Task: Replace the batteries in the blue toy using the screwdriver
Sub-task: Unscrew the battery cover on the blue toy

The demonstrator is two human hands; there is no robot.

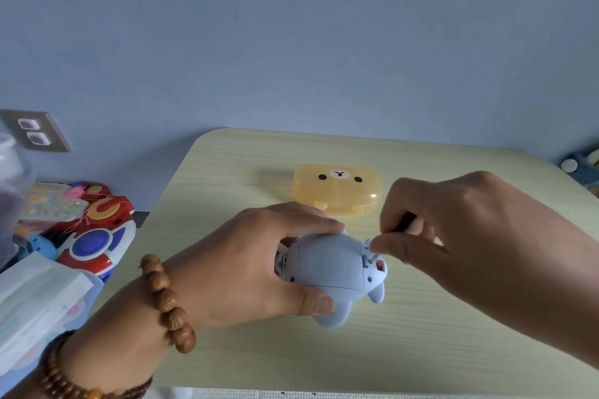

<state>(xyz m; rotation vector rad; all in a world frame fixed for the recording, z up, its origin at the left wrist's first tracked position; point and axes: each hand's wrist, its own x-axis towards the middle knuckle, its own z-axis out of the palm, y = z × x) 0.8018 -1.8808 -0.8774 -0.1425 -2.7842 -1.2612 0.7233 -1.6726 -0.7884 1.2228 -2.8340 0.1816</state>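
The blue toy (330, 266) lies underside-up on the pale wooden table (421, 350), its battery cover facing me. My left hand (246, 262) grips the toy, fingers over its far side and thumb on its near side. My right hand (453, 236) pinches a small screwdriver (403, 223) with a dark handle. Its thin metal tip (373, 257) meets the toy's underside beside a small red part, at the right end of the cover. Most of the handle is hidden inside my fingers.
A translucent yellow box with a bear face (337, 191) sits closed just behind the toy. Left of the table lies a heap of toys (94, 236) and white packets (35, 301). A wall socket (34, 133) is at the left; a small toy vehicle (583, 165) is at the far right.
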